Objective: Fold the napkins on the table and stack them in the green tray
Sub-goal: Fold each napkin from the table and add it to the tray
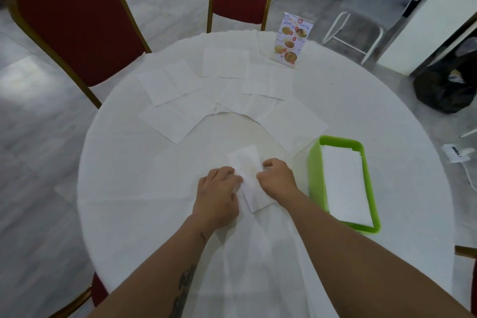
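At lower centre of the frame, both hands, left (218, 195) and right (277, 179), are pinching a half-folded napkin (249, 175) with curled fingers on the worktop (129, 188), while folded ones are lying in the tray (313, 175) at right and several flat napkins (224, 63) are waiting above.

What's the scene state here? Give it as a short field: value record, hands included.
setting: round table with white cloth
left hand: fingers curled on the left edge of the folded napkin
right hand: fingers curled on its right edge
folded napkin: narrow strip, flat on the table in front of the person
green tray: right of the hands, holds a stack of folded napkins
unfolded napkins: several spread flat, overlapping, across the far half
menu stand: upright at the far edge
progress: partly done
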Available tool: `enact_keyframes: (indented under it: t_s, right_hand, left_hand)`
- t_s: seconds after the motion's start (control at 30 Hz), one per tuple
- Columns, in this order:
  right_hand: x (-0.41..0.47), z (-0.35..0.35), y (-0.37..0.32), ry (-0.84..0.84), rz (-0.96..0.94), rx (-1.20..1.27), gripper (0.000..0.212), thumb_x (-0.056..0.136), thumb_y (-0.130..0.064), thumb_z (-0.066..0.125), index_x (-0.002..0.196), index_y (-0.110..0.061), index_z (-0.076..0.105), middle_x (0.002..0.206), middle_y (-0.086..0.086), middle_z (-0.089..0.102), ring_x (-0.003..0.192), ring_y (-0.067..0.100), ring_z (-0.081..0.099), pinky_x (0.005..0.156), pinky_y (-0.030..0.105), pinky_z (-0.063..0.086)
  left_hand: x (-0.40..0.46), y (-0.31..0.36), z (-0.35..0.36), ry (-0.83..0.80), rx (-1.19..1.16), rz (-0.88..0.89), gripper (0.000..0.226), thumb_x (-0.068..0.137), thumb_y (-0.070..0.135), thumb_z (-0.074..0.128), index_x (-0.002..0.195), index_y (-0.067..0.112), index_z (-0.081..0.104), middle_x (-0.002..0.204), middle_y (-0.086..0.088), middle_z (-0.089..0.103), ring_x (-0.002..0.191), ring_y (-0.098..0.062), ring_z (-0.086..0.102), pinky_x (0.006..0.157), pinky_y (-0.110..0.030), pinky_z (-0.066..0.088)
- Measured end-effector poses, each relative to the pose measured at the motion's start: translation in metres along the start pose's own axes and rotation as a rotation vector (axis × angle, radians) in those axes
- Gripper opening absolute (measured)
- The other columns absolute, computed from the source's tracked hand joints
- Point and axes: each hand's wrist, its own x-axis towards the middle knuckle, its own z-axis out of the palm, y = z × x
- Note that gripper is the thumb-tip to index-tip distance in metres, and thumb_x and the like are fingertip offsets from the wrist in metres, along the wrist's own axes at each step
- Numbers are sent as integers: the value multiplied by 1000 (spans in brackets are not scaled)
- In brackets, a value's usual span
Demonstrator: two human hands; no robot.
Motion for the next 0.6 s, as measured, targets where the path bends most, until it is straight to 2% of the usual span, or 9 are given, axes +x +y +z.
enact_keyframes:
  t_s: [0.07, 0.13, 0.27, 0.37, 0.43, 0.6]
  right_hand:
    - [1, 2, -4, 17, 16, 72, 25, 76, -10, 58, 98, 0, 66, 86, 14, 68, 73, 22, 57, 63, 31, 43]
    - [-1, 1, -6, 33, 15, 118, 17, 76, -13, 61, 90, -3, 66, 74, 4, 62, 66, 18, 52, 58, 27, 40]
    - [-12, -12, -9, 67, -40, 147, 5, 81, -14, 62, 84, -14, 65, 77, -3, 64, 70, 16, 58, 56, 26, 43]
    - [-24, -29, -13, 100, -146, 116, 3, 83, -15, 63, 81, -16, 65, 76, -6, 64, 69, 12, 57, 57, 23, 42]
    - [-33, -47, -14, 150, -198, 117, 4, 84, -16, 63, 81, -18, 66, 75, -7, 65, 70, 9, 59, 58, 21, 41]
    - [-47, -103, 8, 334, -175, 136, 9, 85, -14, 63, 83, -21, 67, 81, -9, 67, 81, 13, 63, 70, 26, 46]
  left_hand:
    - [1, -1, -2, -14, 8, 11, 47, 87, 20, 46, 132, 31, 52, 146, 7, 40, 134, -17, 31, 110, -36, 26]
    - [2, -3, -5, -25, 6, 17, 47, 86, 18, 47, 131, 31, 52, 145, 8, 40, 134, -17, 31, 110, -36, 27]
    - [3, 1, -9, 21, -67, 31, 44, 85, 14, 47, 125, 29, 58, 137, 9, 48, 127, -17, 40, 106, -34, 33]
    - [5, 13, -13, 213, -256, 29, 39, 77, 8, 44, 105, 27, 64, 113, 10, 60, 106, -15, 55, 93, -32, 43]
    - [9, 25, -17, 306, -370, 43, 38, 73, 8, 41, 97, 26, 64, 104, 12, 61, 97, -11, 57, 87, -34, 49]
    - [21, 69, -24, 334, -489, 129, 39, 70, 6, 40, 94, 24, 65, 101, 14, 61, 96, -7, 60, 87, -30, 50]
